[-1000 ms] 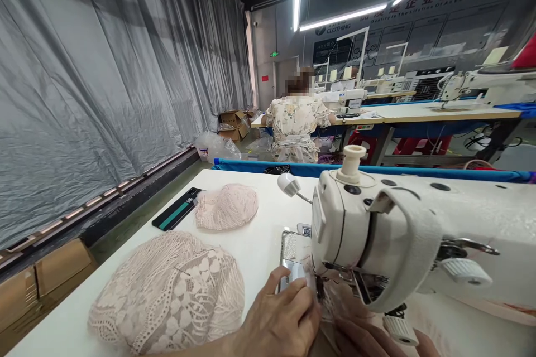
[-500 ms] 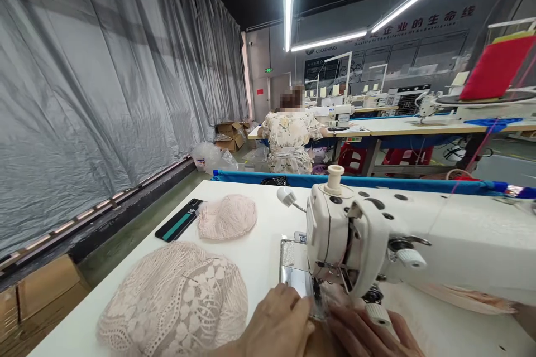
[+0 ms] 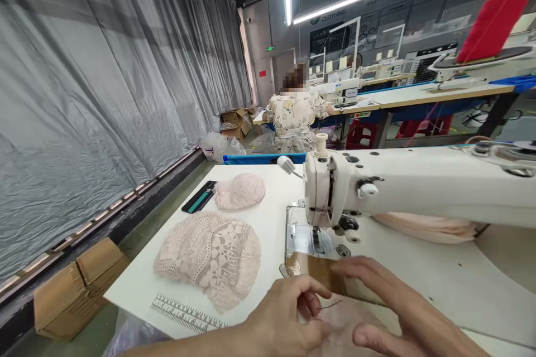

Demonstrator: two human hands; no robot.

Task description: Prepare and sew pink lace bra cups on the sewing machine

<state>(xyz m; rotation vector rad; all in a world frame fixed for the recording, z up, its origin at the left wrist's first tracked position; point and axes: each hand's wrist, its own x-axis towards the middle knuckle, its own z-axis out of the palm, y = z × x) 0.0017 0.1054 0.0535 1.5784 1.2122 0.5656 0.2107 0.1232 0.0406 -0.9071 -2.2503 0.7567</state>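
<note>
Low in the head view, my left hand has its fingers curled round the edge of a sheer pale fabric. A short thin dark strand sticks out beside its fingertips. My right hand hovers over the right side of this fabric, thumb and fingers spread apart. Both hands are in front of the white sewing machine, whose needle area shows bare metal. Left of it lie a large pale lace piece and a smaller one behind.
A black and green case lies beside the small lace piece. A printed ruler scale marks the table's near left. Peach fabric lies beneath the machine arm. Cardboard boxes stand on the floor at left. A person sits ahead.
Both hands have come away from the needle area towards me, and the pale fabric now shows between them. My right hand's fingers have spread. The view has tilted down.
</note>
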